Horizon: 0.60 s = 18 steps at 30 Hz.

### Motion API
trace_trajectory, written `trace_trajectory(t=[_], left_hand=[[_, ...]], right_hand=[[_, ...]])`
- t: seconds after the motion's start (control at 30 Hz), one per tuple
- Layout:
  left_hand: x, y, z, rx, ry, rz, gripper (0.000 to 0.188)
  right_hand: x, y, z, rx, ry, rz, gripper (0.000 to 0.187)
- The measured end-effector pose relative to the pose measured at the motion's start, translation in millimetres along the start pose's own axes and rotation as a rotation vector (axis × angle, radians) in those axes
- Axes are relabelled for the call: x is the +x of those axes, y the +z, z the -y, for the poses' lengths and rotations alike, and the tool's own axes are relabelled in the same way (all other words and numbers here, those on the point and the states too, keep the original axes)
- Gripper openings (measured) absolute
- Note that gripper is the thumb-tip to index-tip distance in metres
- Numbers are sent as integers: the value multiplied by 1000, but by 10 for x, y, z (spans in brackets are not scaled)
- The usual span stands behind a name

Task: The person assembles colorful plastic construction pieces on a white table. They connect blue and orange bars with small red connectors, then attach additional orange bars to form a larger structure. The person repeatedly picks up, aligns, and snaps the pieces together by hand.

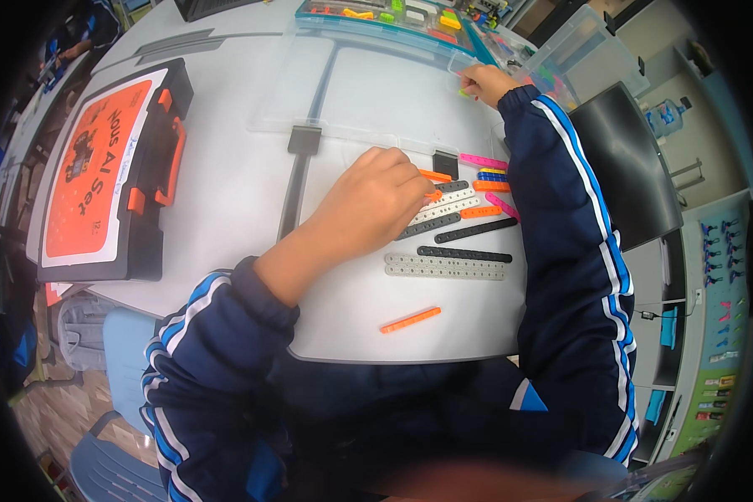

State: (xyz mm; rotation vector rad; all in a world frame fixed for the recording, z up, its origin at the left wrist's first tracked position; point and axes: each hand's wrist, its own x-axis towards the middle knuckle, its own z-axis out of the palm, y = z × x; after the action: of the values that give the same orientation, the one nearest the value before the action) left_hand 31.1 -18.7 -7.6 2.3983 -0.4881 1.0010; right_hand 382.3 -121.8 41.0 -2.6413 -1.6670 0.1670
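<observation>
My left hand (368,197) is closed in a pinch over the pile of building beams. A small orange building piece (433,195) shows at its fingertips. Farther off to the right, my right hand (487,82) reaches to the edge of a clear plastic lid, fingers closed around a small yellow-green piece (463,92), mostly hidden. Below my left hand lie white beams (456,202), black beams (477,231) and light grey beams (443,266) with rows of holes. Pink beams (482,161) and short orange beams (481,212) are beside them. One orange beam (410,320) lies apart near the table's front edge.
A black case (171,92) with an orange label and latches stands on the left. The clear lid (376,92) lies across the far middle. Behind it is a teal-rimmed parts tray (477,42); a clear bin (581,50) and black screen (623,167) stand right.
</observation>
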Motion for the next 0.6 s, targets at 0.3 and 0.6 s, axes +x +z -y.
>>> trace_trajectory(t=[0.3,0.6], left_hand=[[1,3,-1,4,3,-3,12],[3,10,-8,5,14,-19,11]], right_hand=[[-31,39,41,-83,-55,-53,10],[74,76,-57,-252,-94,10,12]])
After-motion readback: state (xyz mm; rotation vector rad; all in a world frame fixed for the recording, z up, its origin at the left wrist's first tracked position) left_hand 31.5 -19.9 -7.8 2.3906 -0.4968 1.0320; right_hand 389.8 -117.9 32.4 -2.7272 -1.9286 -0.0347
